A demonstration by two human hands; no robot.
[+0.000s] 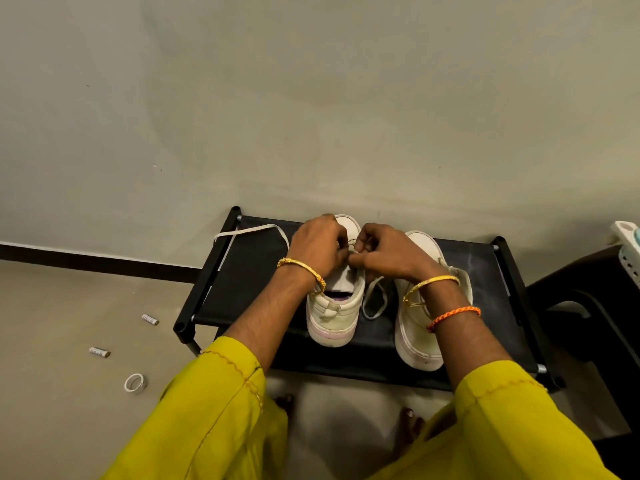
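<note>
Nearest the camera, yellow sleeves (214, 410) were recorded at the lower edge, with bare toes (410, 420) seen on the floor between them. On the floor to the left, a white tape ring (135, 383) and two small cylinders (99, 352) were noted, well apart from one another. Beyond the toes, a low black shoe rack (249, 292) was found set against the wall (311, 98). Two white sneakers were stood upright on its fabric shelf, heels toward the person: the left sneaker (336, 317) near the middle and the right sneaker (415, 341) just beside it. A slack lace loop (375, 301) was seen lying on the shelf between them. A gold bangle (301, 266) was worn on the left wrist; a second bangle and an orange thread band (453, 317) were worn on the right. Both hands were held over the tongue of the left sneaker. The fingers of the left hand (317, 245) were curled and pinched on the shoelace (249, 231); those of the right hand (384, 252) were likewise curled, thumb and forefinger pinched on it at the eyelets. The free length of the shoelace was trailed leftward across the shelf and over the rack's far left corner. A dark chair (588, 306) and a white perforated basket (628, 251) were noted at the right edge.
</note>
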